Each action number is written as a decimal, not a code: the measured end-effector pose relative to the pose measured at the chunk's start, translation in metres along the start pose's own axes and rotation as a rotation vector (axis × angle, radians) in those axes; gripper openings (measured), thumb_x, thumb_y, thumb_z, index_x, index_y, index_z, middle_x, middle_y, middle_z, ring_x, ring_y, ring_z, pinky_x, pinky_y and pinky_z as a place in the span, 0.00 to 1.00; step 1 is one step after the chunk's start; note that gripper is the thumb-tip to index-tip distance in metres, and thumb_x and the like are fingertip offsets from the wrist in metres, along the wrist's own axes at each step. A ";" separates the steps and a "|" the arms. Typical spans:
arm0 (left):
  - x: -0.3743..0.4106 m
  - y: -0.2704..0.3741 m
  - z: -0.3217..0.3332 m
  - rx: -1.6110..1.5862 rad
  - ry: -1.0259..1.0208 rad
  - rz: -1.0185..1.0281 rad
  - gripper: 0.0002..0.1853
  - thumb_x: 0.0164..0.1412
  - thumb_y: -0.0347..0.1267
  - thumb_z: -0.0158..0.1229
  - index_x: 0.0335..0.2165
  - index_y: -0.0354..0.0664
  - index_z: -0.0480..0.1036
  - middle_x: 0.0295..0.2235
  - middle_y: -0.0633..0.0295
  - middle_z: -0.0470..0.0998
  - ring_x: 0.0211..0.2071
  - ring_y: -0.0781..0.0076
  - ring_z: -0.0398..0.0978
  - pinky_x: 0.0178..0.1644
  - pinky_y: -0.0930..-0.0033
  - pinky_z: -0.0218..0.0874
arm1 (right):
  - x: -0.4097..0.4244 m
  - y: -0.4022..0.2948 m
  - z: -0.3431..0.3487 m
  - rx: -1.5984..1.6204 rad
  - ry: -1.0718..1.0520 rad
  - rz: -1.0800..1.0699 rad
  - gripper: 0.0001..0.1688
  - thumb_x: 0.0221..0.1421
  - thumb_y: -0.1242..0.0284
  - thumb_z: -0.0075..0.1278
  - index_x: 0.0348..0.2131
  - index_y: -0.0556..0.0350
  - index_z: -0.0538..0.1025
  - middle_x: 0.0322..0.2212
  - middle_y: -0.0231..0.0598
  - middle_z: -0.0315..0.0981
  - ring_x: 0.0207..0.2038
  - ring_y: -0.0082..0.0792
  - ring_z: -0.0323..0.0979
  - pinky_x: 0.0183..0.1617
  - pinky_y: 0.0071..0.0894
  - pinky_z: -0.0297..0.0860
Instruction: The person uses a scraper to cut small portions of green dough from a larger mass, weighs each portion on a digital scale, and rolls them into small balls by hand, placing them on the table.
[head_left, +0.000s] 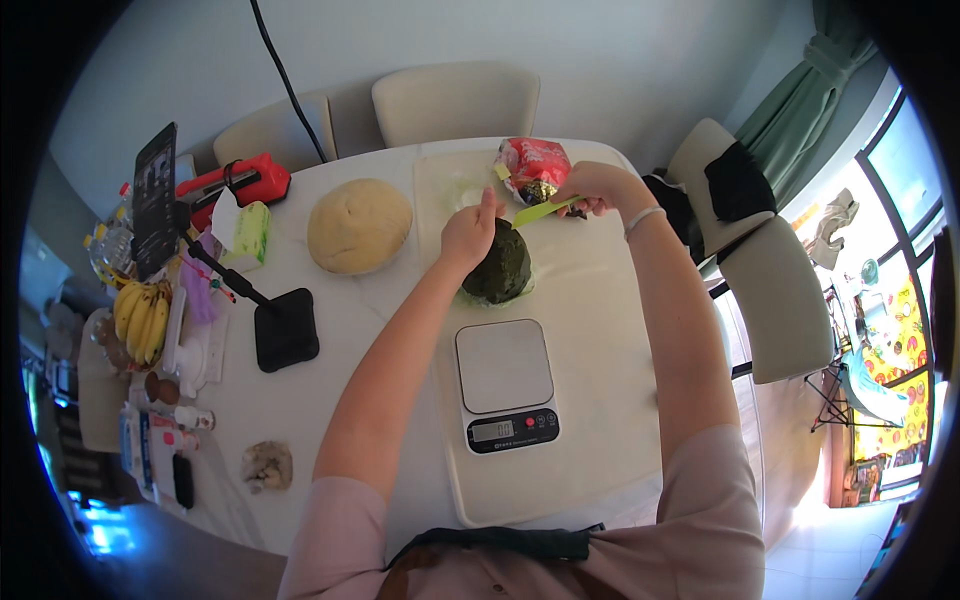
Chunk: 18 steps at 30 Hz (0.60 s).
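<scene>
A dark green lump of dough (499, 268) lies on a pale mat (600, 360). My left hand (471, 234) rests against its upper left side, thumb raised; whether it grips any dough cannot be told. My right hand (600, 189) holds a lime-green plastic knife or scraper (538, 212), its tip at the top of the green dough. Just beyond, a red plastic food bag (536, 166) lies partly behind my right hand. Nearer to me, a digital kitchen scale (506, 367) with a bare plate shows zero. A large pale yellow dough mound (360, 226) sits left of the mat.
To the left stand a phone (155, 202) on a black stand (286, 330), a tissue pack (253, 229), bananas (142, 321) and small bottles (193, 418). A clear bag (267, 465) lies at the near left. Chairs (456, 103) surround the table.
</scene>
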<state>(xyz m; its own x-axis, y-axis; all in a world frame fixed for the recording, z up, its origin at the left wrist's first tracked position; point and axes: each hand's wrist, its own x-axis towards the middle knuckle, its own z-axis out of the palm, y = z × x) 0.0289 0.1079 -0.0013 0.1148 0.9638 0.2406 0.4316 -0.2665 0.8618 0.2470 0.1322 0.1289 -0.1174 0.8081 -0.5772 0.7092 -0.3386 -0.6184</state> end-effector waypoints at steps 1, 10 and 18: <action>-0.001 0.000 0.001 0.000 0.029 0.017 0.41 0.65 0.60 0.26 0.36 0.41 0.79 0.36 0.55 0.80 0.44 0.56 0.75 0.50 0.60 0.62 | 0.006 -0.004 -0.001 -0.026 -0.032 0.025 0.12 0.48 0.69 0.57 0.24 0.63 0.79 0.10 0.26 0.56 0.11 0.17 0.46 0.13 0.19 0.40; -0.022 0.029 -0.002 0.336 0.014 0.091 0.30 0.67 0.53 0.30 0.33 0.49 0.75 0.27 0.53 0.78 0.32 0.47 0.75 0.36 0.52 0.65 | 0.033 -0.018 0.011 -0.119 -0.169 -0.009 0.10 0.48 0.71 0.55 0.21 0.61 0.77 0.10 0.23 0.51 0.12 0.18 0.45 0.14 0.20 0.41; -0.023 0.029 -0.002 0.379 0.026 0.050 0.26 0.67 0.52 0.33 0.41 0.50 0.75 0.33 0.56 0.78 0.36 0.51 0.75 0.39 0.54 0.65 | 0.022 0.000 0.041 -0.011 -0.026 -0.434 0.09 0.49 0.72 0.55 0.20 0.59 0.77 0.11 0.25 0.58 0.14 0.17 0.52 0.17 0.22 0.48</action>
<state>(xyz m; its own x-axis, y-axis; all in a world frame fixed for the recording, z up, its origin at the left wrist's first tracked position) 0.0371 0.0781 0.0194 0.1235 0.9481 0.2931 0.7269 -0.2874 0.6237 0.2160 0.1307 0.0945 -0.4235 0.8621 -0.2782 0.5974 0.0350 -0.8012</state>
